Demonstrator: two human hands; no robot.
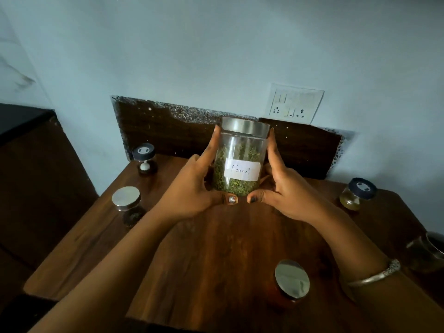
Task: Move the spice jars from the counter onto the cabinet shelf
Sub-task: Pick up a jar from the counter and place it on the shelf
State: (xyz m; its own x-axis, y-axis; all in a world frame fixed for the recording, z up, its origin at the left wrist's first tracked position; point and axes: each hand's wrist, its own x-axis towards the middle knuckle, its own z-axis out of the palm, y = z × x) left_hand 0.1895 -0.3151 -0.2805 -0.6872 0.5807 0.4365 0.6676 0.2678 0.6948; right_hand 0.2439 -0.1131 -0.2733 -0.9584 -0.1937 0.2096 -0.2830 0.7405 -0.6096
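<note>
The left hand [192, 188] and right hand [286, 193] clasped the fennel jar [240, 150] between them, thumbs beneath its base, probably to carry it steadily above the table [216, 248].

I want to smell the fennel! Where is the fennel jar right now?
The fennel jar is mid-frame in the head view, held between the left hand and right hand over the wooden counter.

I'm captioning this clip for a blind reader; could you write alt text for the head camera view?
A left hand and right hand hold a clear glass jar of green seeds, steel-lidded and labelled Fennel, fingers along its sides, over a brown wooden counter. Several other lidded jars stand scattered on the counter; a white wall socket is behind.
</note>
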